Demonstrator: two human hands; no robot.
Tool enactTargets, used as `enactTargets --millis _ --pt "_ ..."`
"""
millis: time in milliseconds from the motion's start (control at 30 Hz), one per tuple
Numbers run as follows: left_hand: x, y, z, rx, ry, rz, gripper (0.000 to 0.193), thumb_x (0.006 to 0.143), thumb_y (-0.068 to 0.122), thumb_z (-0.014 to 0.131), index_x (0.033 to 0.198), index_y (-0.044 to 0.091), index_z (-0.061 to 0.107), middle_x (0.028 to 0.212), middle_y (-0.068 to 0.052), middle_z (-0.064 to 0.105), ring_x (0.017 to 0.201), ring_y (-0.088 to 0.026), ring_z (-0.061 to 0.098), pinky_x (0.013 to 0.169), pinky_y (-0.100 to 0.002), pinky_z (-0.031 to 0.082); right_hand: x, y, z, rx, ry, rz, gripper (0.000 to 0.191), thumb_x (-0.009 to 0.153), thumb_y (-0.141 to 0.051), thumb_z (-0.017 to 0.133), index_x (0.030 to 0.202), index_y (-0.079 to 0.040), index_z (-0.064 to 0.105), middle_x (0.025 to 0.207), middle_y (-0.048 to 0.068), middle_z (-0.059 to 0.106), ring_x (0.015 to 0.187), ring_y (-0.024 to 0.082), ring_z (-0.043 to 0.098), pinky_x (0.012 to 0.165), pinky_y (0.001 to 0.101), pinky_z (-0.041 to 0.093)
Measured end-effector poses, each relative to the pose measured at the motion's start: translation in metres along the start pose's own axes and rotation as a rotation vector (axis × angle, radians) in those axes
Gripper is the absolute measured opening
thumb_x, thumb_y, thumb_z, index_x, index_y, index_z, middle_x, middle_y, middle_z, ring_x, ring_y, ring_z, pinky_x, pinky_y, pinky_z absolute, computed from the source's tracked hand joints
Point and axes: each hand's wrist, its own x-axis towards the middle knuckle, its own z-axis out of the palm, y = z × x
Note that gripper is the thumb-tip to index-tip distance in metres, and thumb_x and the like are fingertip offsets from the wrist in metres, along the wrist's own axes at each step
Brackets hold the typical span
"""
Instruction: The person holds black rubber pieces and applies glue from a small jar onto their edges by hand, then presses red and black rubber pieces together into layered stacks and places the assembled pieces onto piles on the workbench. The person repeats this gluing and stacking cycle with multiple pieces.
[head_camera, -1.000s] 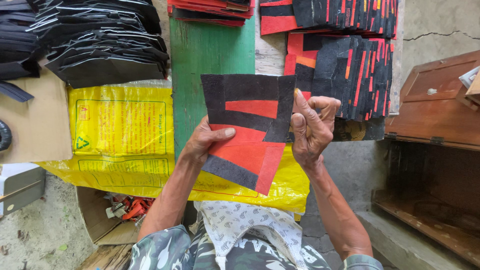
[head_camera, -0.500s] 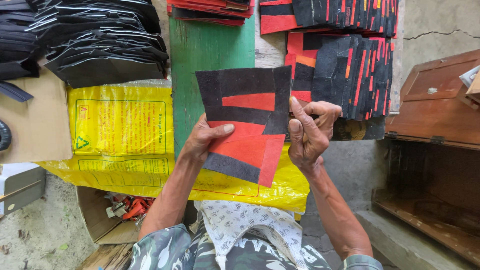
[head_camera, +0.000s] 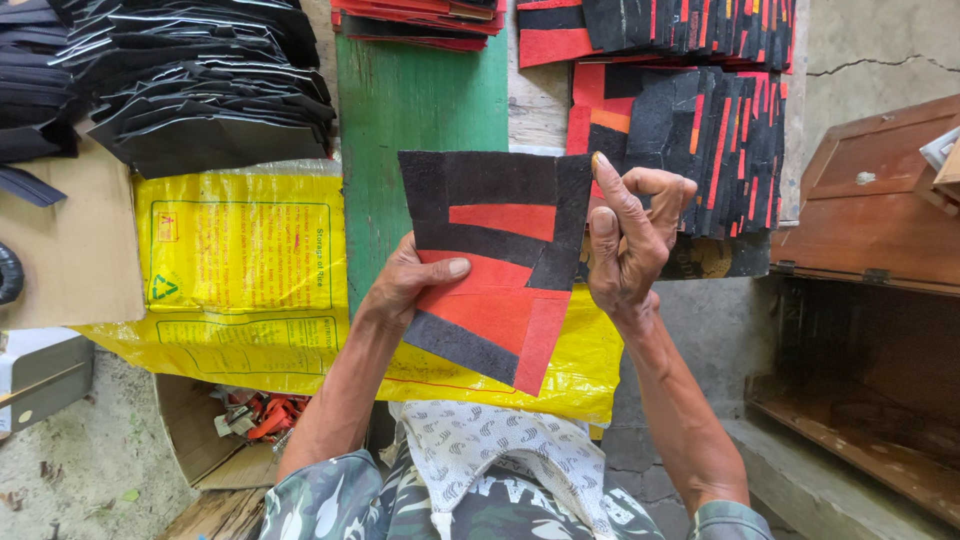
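Left hand (head_camera: 405, 285): thumb clamps patchwork sheet (head_camera: 490, 260) at its left edge
Right hand (head_camera: 630, 240): fingers pinch right edge
Sheet: upright between grips, above yellow sack (head_camera: 240, 270)
Handling: keep taut; avoid creasing

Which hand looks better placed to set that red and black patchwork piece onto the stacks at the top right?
Probably the right hand: it pinches the patchwork piece at its right edge, right beside the red and black stacks. The left hand grips the piece's left side, farther from them.
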Motion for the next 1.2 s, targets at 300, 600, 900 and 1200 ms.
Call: enactTargets --millis 300,600,900,1200 --pt "0.0 0.002 0.001 -0.021 -0.014 0.003 0.044 0.08 0.001 0.082 0.122 0.003 0.069 0.115 -0.013 0.075 0.104 -0.021 0.072 0.095 -0.038 0.06 0.0 -0.001 0.002 0.056 -0.037 0.022 0.04 0.112 -0.028 0.056 0.143 -0.004 0.063 0.106 0.004 0.05 0.107 0.02 0.041 0.096 0.0337 0.036" --pt "0.002 0.003 0.002 -0.024 -0.016 0.009 0.042 0.082 0.0 0.08 0.123 0.002 0.068 0.116 -0.013 0.074 0.104 -0.021 0.072 0.095 -0.039 0.059 -0.003 -0.007 0.002 0.129 -0.043 0.049 0.043 0.111 -0.03 0.055 0.143 -0.002 0.062 0.11 0.004 0.054 0.108 0.02 0.043 0.098 0.0334 0.037" --pt "0.003 0.009 0.006 -0.019 0.02 0.082 0.043 0.085 0.001 0.079 0.126 0.003 0.068 0.119 -0.011 0.073 0.107 -0.021 0.071 0.099 -0.038 0.057 -0.012 -0.012 0.0 -0.048 -0.061 -0.123 0.04 0.109 -0.031 0.058 0.133 -0.001 0.068 0.101 0.006 0.053 0.101 0.025 0.046 0.097 0.0408 0.036" --pt "0.004 0.008 0.01 -0.071 0.069 0.093 0.055 0.083 0.0 0.079 0.134 0.002 0.059 0.124 -0.012 0.07 0.113 -0.023 0.069 0.103 -0.04 0.055 -0.012 -0.017 -0.003 -0.083 -0.028 -0.157 0.037 0.107 -0.033 0.059 0.126 -0.004 0.073 0.098 0.005 0.052 0.098 0.026 0.045 0.094 0.0425 0.035"
